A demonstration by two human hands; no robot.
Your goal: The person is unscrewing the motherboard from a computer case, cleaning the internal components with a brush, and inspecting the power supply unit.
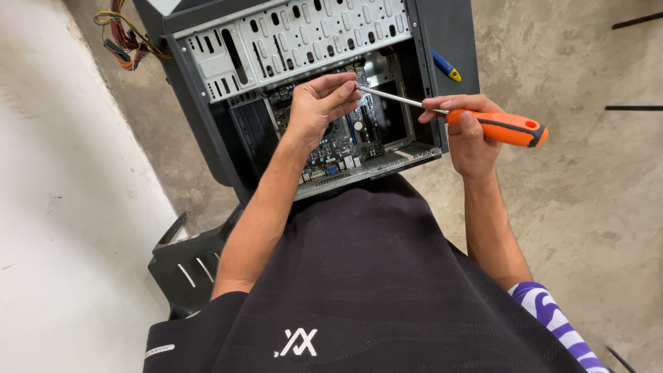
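An open black computer case (449, 41) lies on the concrete floor in front of me, with a motherboard (345, 148) showing inside. My right hand (469, 135) grips the orange handle of a screwdriver (501, 128) whose metal shaft reaches left into the case. My left hand (319, 103) is inside the case above the motherboard, fingers pinched at the screwdriver's tip. Whatever sits at the tip is hidden by my fingers.
A perforated metal drive cage (311, 31) fills the upper part of the case. A bundle of coloured wires (124, 41) trails out at the top left. A blue and yellow tool (447, 67) lies right of the case. A black plastic panel (186, 266) lies by my left arm.
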